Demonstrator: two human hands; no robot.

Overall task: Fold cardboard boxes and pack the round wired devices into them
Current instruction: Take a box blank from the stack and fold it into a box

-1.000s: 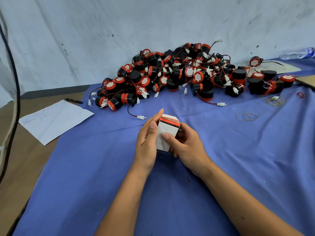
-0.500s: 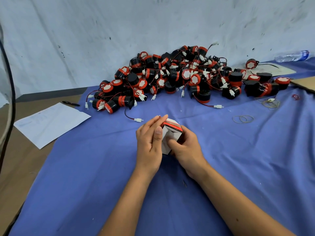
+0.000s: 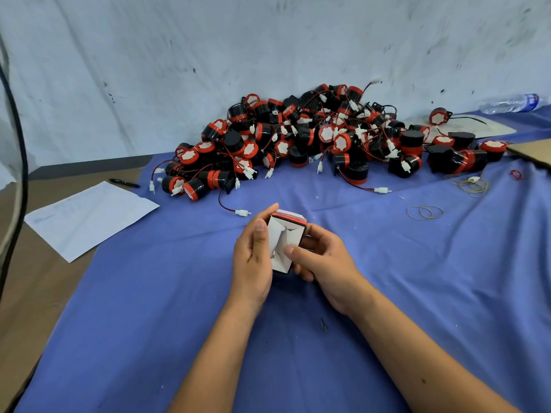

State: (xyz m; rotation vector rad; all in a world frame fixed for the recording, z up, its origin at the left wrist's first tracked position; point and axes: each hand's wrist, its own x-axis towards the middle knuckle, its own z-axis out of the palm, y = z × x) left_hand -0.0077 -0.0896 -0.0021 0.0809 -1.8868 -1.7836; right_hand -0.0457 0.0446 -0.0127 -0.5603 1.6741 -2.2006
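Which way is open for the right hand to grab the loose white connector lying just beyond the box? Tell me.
Probably none yet: the right hand grips the box, and the left hand lies between it and the connector.

Cardboard box: white, red-edged top. Round wired devices: black and red, white faces, red-black leads. Cloth on worktop: blue; paper sheet: white.

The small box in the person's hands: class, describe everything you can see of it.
The small box looks like thin white card with a red-and-black band along its far top edge. Folded flaps meet on the white face turned toward the camera. It is held tilted above the blue cloth, gripped between the left hand and right hand, near the pile of round devices.
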